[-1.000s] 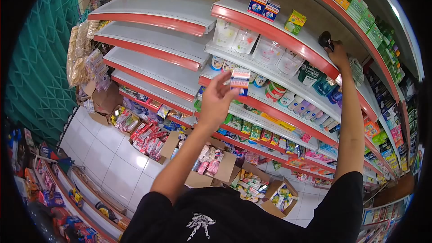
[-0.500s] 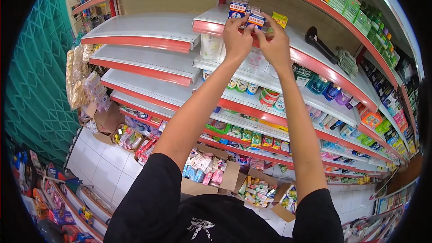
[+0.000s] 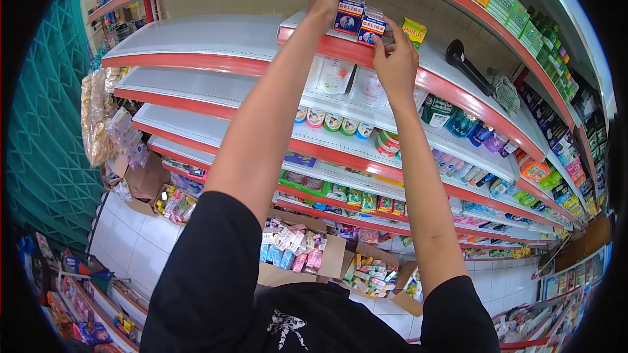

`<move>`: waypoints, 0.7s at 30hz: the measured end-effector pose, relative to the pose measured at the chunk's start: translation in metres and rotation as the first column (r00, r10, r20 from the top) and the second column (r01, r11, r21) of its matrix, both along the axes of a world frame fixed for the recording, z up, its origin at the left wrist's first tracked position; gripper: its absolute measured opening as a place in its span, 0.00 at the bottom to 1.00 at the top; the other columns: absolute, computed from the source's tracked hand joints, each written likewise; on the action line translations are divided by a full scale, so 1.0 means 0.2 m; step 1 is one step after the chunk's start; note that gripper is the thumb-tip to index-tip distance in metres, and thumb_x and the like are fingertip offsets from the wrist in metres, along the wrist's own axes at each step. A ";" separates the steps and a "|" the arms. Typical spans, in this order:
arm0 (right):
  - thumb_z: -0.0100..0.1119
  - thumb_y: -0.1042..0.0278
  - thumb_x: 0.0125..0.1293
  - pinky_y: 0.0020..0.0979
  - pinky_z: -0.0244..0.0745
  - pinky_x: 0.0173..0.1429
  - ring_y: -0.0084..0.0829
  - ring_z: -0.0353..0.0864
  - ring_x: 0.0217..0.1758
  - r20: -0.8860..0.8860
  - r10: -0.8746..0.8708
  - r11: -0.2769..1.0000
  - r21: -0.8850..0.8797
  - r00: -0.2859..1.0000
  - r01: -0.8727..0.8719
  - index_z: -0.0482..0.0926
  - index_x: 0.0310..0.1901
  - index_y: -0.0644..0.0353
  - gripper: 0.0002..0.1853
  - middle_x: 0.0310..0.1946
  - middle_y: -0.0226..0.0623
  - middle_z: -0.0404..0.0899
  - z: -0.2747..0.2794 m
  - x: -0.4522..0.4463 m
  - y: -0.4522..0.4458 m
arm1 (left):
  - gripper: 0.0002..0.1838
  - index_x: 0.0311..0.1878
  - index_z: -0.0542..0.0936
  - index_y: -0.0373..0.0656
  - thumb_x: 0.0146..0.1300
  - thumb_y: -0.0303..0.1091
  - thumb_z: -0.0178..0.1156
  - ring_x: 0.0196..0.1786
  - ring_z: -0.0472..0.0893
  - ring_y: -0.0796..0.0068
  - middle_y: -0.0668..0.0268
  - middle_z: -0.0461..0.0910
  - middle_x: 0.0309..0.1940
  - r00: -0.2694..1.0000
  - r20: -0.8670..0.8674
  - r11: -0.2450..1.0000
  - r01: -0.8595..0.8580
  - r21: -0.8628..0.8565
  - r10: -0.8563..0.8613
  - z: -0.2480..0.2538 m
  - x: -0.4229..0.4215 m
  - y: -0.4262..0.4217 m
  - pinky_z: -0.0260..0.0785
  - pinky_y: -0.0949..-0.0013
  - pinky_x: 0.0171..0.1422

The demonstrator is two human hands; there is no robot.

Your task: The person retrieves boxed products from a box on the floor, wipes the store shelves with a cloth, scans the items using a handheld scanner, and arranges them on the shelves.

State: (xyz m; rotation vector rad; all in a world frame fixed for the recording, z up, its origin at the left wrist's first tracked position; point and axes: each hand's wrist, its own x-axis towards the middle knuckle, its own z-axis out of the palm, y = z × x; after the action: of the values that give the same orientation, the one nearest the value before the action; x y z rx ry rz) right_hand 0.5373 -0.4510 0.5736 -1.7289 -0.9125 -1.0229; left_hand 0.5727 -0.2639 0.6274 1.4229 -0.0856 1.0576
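Two blue, white and orange GELIGA balm boxes stand side by side on the upper shelf, a larger box [image 3: 349, 16] on the left and a smaller box [image 3: 371, 29] on the right. Behind the smaller one, part of another box shows. My right hand [image 3: 397, 53] is at the smaller box's right side, thumb and fingers apart, not wrapped round it. A yellow-green box [image 3: 415, 31] stands just beyond these fingers. Left of the larger box, my left hand [image 3: 324, 1] is raised near the shelf upright, its fingers blurred by motion.
A black handled object [image 3: 466, 65] lies on the same shelf to the right. Orange and green boxes [image 3: 502, 1] line the shelf above. Pouches [image 3: 335, 76] and jars stand on lower shelves. Open cartons [image 3: 333, 255] of small packs sit on the tiled floor below.
My left hand has left the smaller box and moved up and left past the larger one. My right hand's fingers have loosened and shifted to the box's right side. The view has shifted slightly.
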 end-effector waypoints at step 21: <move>0.59 0.69 0.55 0.42 0.75 0.39 0.45 0.82 0.33 0.091 -0.369 0.917 -0.127 0.925 0.378 0.74 0.51 0.58 0.20 0.32 0.46 0.81 0.03 0.01 0.10 | 0.23 0.51 0.74 0.33 0.64 0.42 0.44 0.41 0.80 0.74 0.59 0.80 0.41 0.909 -0.334 0.945 0.304 0.123 -0.249 -0.05 -0.05 -0.05 0.70 0.74 0.49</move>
State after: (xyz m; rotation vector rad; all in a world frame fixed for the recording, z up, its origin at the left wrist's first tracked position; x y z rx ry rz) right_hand 0.5394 -0.4314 0.5800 -2.0528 -0.7217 -1.2943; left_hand 0.5623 -0.2736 0.6166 1.6652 -0.1468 0.5905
